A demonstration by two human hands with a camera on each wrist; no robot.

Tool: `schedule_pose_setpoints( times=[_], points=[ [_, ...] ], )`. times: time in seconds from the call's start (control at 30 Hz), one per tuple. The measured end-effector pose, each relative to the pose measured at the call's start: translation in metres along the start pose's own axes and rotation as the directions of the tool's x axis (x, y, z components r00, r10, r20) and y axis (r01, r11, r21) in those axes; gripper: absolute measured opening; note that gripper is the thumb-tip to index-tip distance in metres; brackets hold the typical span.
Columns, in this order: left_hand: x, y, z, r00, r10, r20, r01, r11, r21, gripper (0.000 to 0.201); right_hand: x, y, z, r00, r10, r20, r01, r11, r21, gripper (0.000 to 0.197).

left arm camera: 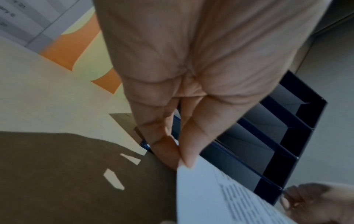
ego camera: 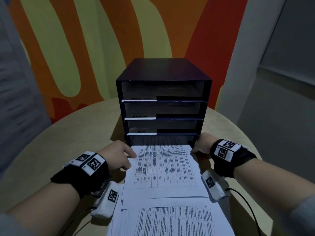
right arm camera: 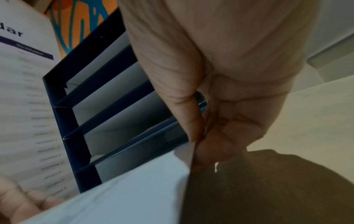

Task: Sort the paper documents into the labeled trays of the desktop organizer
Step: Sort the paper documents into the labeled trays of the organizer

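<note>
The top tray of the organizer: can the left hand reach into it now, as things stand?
Probably not right away. The left hand pinches the sheet at the bottom slot, as does the right hand. The top tray itself is open in front, with nothing blocking it.

Both forearms reach forward, wrists banded. The left hand pinches thumb against fingers; the right hand does likewise, knuckles up, fingers curled under its thumb.
</note>
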State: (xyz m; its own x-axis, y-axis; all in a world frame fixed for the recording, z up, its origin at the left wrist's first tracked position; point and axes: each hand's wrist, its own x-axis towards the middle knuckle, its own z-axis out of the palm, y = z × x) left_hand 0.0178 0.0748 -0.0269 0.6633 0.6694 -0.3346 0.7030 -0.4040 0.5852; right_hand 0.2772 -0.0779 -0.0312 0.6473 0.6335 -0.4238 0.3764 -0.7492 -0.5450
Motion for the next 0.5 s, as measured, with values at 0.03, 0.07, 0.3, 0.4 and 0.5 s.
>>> schedule_pose_setpoints(
  times=[0.03,0.07,0.3,0.4,0.5],
  points=[
    [0.001,0.001,0.0,1.0,-0.008,-0.02,0.007,1.0,-0.017,0.034,0.0,0.0,-0.001,1.0,-0.009,0.001,0.009,1.0,0.028,0.021],
    [0.001,0.002,-0.001,0.999,-0.013,-0.039,0.012,0.999,-0.038,0.034,-0.001,0.0,-0.003,1.0,-0.012,0.016,0.011,0.998,0.062,0.02],
    [0.011,0.004,0.002,0.991,-0.086,-0.099,0.049,0.944,-0.326,0.026,-0.013,0.009,-0.009,0.989,-0.063,0.13,0.028,0.966,0.256,0.026],
    [0.005,0.002,0.002,0.988,-0.147,0.041,0.15,0.874,-0.462,0.023,-0.014,0.014,-0.011,0.989,-0.1,0.111,0.063,0.953,0.295,0.028],
    [0.0,0.0,0.001,0.986,-0.104,0.13,0.155,0.856,-0.493,0.028,-0.018,0.018,-0.012,0.987,-0.13,0.096,0.093,0.943,0.319,0.029]
  ],
)
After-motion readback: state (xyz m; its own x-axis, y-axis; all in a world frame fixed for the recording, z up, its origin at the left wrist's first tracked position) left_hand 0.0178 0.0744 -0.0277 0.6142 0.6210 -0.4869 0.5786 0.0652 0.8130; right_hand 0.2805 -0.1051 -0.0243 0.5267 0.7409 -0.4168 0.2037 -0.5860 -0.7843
